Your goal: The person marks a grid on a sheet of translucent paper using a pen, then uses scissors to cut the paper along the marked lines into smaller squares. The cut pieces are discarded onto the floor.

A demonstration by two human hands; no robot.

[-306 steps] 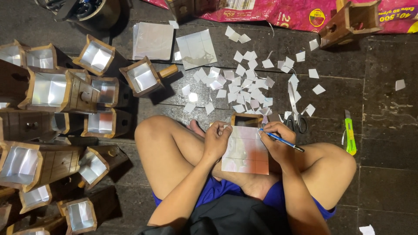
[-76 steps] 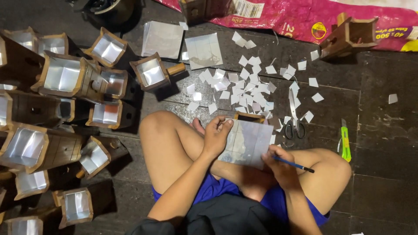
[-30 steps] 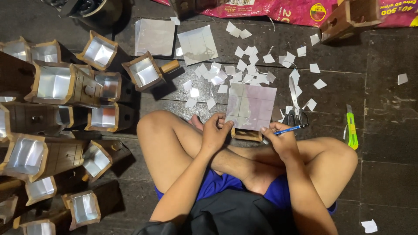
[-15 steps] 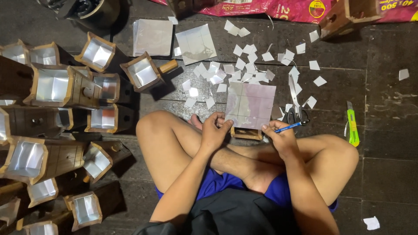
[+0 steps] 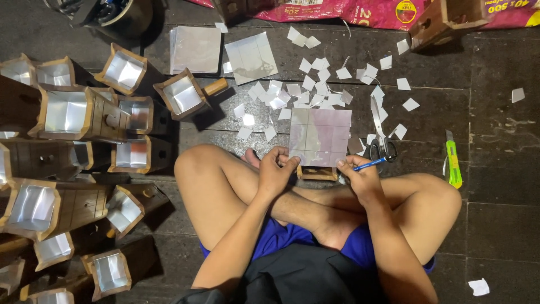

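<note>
I sit cross-legged on a dark floor. A shiny foil sheet point(image 5: 320, 136) ruled into squares lies over a small wooden block point(image 5: 318, 173) in front of my legs. My left hand point(image 5: 275, 169) pinches the sheet's lower left corner. My right hand point(image 5: 360, 174) grips a blue pen point(image 5: 371, 164) and touches the sheet's lower right corner. Black-handled scissors point(image 5: 379, 132) lie just right of the sheet.
Several small cut foil squares point(image 5: 315, 90) are scattered beyond the sheet. Larger foil sheets point(image 5: 250, 56) lie further back. Many wooden boxes lined with foil point(image 5: 67, 112) fill the left side. A green utility knife point(image 5: 453, 163) lies at right. A red printed sack point(image 5: 360, 10) lines the far edge.
The foil sheet moved from my lap to the floor over the wooden block. Both hands now hold its lower corners, the pen still in my right hand.
</note>
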